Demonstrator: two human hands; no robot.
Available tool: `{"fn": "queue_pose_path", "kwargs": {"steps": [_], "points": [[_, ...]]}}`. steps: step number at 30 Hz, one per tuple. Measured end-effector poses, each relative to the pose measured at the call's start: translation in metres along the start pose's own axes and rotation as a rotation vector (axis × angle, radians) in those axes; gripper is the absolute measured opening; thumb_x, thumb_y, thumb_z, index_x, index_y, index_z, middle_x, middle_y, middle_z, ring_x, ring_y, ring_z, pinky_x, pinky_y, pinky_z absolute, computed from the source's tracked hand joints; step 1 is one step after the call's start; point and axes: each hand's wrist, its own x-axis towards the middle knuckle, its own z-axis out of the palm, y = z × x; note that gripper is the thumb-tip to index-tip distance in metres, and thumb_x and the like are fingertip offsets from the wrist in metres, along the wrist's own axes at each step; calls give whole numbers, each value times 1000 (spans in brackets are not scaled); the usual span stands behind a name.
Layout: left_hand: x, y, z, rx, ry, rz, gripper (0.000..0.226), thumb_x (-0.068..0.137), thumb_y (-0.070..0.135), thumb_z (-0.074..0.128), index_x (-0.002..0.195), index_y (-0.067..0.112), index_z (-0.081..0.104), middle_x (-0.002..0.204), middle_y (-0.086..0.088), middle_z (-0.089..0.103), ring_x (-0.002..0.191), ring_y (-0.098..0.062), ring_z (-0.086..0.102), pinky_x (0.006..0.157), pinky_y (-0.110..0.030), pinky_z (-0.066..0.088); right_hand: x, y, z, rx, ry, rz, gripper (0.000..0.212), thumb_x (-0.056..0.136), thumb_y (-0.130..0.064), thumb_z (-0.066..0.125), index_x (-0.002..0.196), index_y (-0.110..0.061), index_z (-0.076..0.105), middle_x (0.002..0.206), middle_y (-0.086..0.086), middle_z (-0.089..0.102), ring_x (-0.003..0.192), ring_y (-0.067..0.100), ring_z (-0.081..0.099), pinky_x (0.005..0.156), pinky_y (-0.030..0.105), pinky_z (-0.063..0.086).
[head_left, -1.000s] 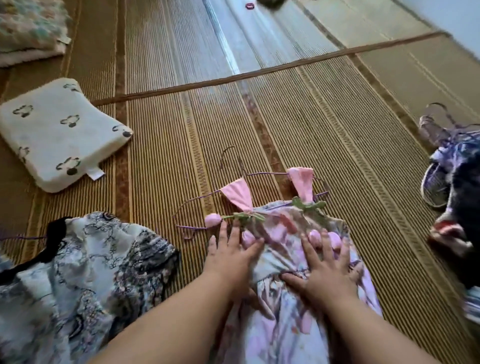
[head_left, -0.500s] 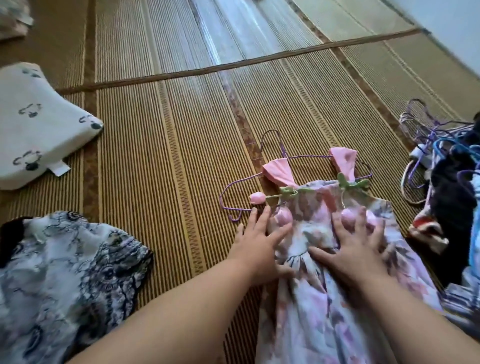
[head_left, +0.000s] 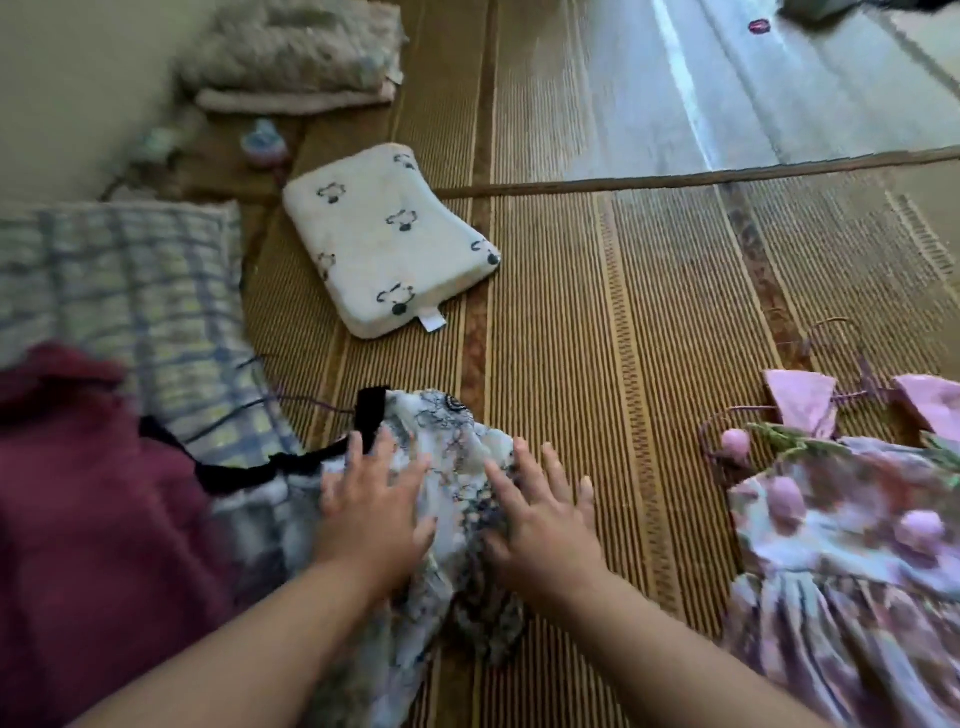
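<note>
A grey-and-white patterned garment with black straps lies crumpled on the woven floor mat in front of me. My left hand lies flat on its left part, fingers spread and straight. My right hand rests with straight fingers on its dark right edge, partly over the mat. A pink floral child's dress with pompoms lies on a purple wire hanger at the right, untouched by either hand.
A white pillow with small animal prints lies ahead on the mat. A checked blanket and a maroon cloth lie at the left. Folded fluffy blankets are stacked at the back left. Bare mat spreads between the two garments.
Both hands have left the pink dress and moved left onto the patterned garment. The view has swung left, so the dress now lies at the right edge.
</note>
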Motion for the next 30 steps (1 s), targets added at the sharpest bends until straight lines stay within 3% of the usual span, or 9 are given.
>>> {"fn": "queue_pose_path", "kwargs": {"steps": [3, 7, 11, 15, 17, 19, 25, 27, 30], "points": [[-2, -41, 2, 23, -37, -134, 73, 82, 60, 47, 144, 48, 10, 159, -6, -9, 143, -33, -17, 113, -57, 0, 34, -51, 34, -60, -124, -132, 73, 88, -56, 36, 146, -39, -6, 157, -3, -18, 142, 24, -25, 108, 60, -12], [-2, -65, 11, 21, -26, -129, 73, 86, 58, 40, 147, 42, 3, 159, -4, 7, 146, -27, 0, 113, -54, 1, 52, -75, 65, -158, -189, -167, 89, 74, -81, 34, 142, -48, -13, 152, -4, -31, 139, 30, -29, 103, 68, -14], [5, -68, 9, 13, 4, -171, 44, 97, 36, 32, 141, 31, 32, 134, -2, 46, 124, -25, 37, 107, -49, 20, 52, -50, 66, -287, -164, -108, 94, 62, -93, 6, 142, -48, -14, 149, -4, -34, 133, 25, -34, 97, 71, -18], [12, -45, -2, -122, 61, -123, 33, 91, 17, 30, 101, 34, 56, 98, 6, 51, 99, -21, 42, 87, -39, 25, 37, -28, 41, -246, -109, -106, 84, 73, -86, 16, 144, -42, 15, 159, -3, -3, 145, 23, -8, 104, 69, -6], [13, -27, -5, -163, 108, -68, 32, 89, 17, 31, 94, 33, 58, 90, 8, 47, 95, -19, 43, 85, -37, 24, 30, -20, 23, -88, 125, -49, 59, 84, -72, 32, 131, -39, 43, 152, 0, 28, 142, 24, 21, 109, 68, 10], [11, -9, -6, -177, 159, 12, 36, 89, 14, 30, 96, 33, 60, 86, 9, 44, 90, -18, 41, 85, -37, 23, 32, -12, 4, 68, 319, 28, 47, 88, -58, 37, 128, -36, 49, 145, -2, 40, 137, 22, 31, 110, 63, 9], [6, 49, -1, -213, 90, 158, 32, 92, 18, 35, 113, 29, 56, 98, 3, 47, 101, -24, 40, 89, -36, 24, 58, 18, -34, -46, -58, 62, 48, 94, -56, 23, 142, -53, 14, 158, -13, 3, 145, 14, -2, 112, 58, 1], [7, 67, 4, -223, 38, 192, 30, 90, 19, 39, 113, 28, 57, 103, 1, 48, 104, -25, 39, 95, -40, 24, 63, 32, -43, -86, -121, 122, 49, 94, -57, 25, 142, -52, 16, 158, -12, 7, 145, 16, 6, 111, 59, 8], [5, 86, 13, -246, -46, 247, 32, 88, 15, 42, 113, 26, 57, 105, -2, 47, 107, -27, 38, 105, -48, 19, 61, 48, -50, -110, -112, 178, 46, 94, -45, 41, 138, -43, 29, 138, -2, 48, 122, 21, 48, 100, 49, 40]]}}
